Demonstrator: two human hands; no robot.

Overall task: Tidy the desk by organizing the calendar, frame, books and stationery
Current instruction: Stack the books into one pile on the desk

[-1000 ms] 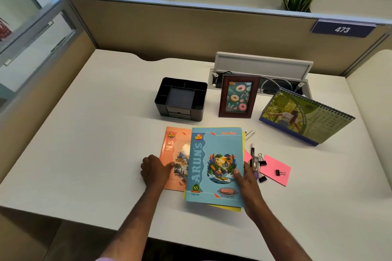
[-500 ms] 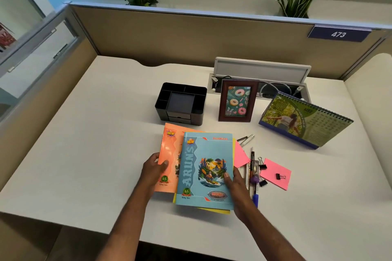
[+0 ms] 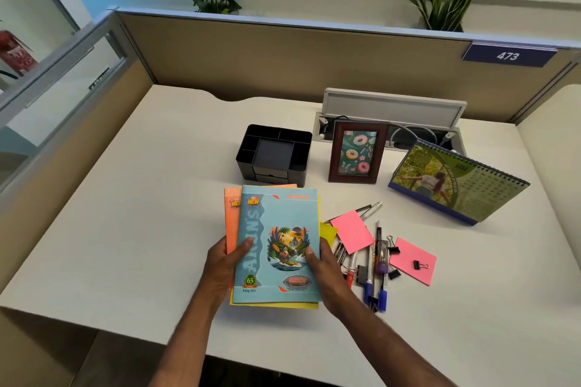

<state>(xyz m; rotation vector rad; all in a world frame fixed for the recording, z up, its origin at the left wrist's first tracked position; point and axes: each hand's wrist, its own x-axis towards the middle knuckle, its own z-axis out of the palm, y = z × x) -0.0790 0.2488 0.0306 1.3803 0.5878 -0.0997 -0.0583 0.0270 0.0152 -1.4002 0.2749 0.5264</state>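
Observation:
A blue notebook [image 3: 283, 229] tops a stack over an orange notebook [image 3: 231, 223] and a yellow one [image 3: 273, 305]. My left hand [image 3: 224, 264] grips the stack's left edge, thumb on the blue cover. My right hand [image 3: 323, 270] holds the right edge, thumb on the cover. Right of the stack lie several pens [image 3: 374, 273], binder clips [image 3: 419, 264] and pink sticky notes [image 3: 352, 231]. A brown photo frame [image 3: 357, 152] stands behind, with a desk calendar [image 3: 456, 184] to its right and a black organizer [image 3: 275, 155] to its left.
The white desk [image 3: 141, 214] is walled by tan partitions at the back and left. An open cable tray [image 3: 393, 110] with cords sits behind the frame. Two potted plants stand beyond the partition.
Both hands have slid the orange and blue notebooks together into one stack and moved from pressing on them to gripping the stack's sides. Pens once hidden under the books now show.

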